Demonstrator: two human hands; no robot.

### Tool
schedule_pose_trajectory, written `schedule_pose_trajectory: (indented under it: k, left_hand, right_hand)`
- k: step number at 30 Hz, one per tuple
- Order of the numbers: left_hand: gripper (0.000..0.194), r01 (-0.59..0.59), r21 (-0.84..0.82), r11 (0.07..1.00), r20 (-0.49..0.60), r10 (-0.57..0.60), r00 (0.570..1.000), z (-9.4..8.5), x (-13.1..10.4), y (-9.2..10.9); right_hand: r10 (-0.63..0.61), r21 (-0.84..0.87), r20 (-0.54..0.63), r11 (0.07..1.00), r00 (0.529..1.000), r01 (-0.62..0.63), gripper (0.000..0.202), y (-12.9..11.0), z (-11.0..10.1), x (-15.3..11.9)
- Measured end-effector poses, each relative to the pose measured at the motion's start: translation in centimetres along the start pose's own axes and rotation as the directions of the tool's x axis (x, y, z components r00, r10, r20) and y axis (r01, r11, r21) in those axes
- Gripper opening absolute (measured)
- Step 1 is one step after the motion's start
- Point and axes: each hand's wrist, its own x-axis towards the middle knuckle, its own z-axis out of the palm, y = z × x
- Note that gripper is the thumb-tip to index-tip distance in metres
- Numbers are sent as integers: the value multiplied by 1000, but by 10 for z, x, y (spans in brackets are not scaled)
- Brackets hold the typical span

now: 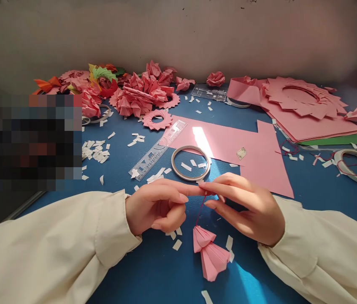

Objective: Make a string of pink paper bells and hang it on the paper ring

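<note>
Item: pink folded paper ornament [209,253], hanging on red thread [200,211], just below tape ring [190,163]. Left hand [156,207] and right hand [244,209], 2 fingertip pinches meeting on thread top. Clear ruler [158,151] left of ring.

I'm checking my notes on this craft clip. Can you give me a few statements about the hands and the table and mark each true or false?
1. Both hands pinch a thin red thread from which a folded pink paper piece hangs. True: the left hand and right hand meet at its top.
2. The tabletop is green. False: it is blue.
3. A clear plastic ruler lies left of a tape ring. True.
4. The large flat pink sheet is crumpled into a ball. False: it lies flat, with a corner cut out.
5. The sleeves are black. False: both are cream.
</note>
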Motion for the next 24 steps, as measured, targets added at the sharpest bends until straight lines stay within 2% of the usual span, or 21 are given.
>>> schedule_pose_trajectory:
  k: [4, 8, 10, 13, 18, 22, 24]
  left_hand:
    - [39, 17, 9, 1000, 2, -17, 1000, 1, 1, 1]
    - [40, 42, 67, 997, -79, -36, 996, 3, 1, 0]
    - [40, 45, 90, 995, -104, -35, 994, 4, 1, -1]
    - [39, 74, 100, 992, -107, -63, 992, 5, 0, -1]
    - [39, 116, 111, 987, -107, -104, 989, 5, 1, 1]
    - [46, 146, 176, 973, -204, -109, 973, 9, 0, 0]
    - [48, 99, 296, 950, -299, -6, 954, 12, -1, -2]
  right_hand:
    - [35, 24, -43, 999, 998, -34, 16, -4, 3, 0]
    - [-17, -39, -55, 999, 998, 15, 14, -3, 0, -1]
    - [-1, -57, -62, 998, 998, -2, 12, -2, 0, -1]
    - [7, -75, -52, 997, 999, -11, 15, 3, 2, -2]
    - [-47, -72, 7, 996, 999, 48, 13, 7, 2, -3]
    - [-28, -81, -9, 996, 1000, 27, 12, 3, 1, -4]
    - [-11, -76, -14, 997, 1000, 10, 11, 2, 2, -5]
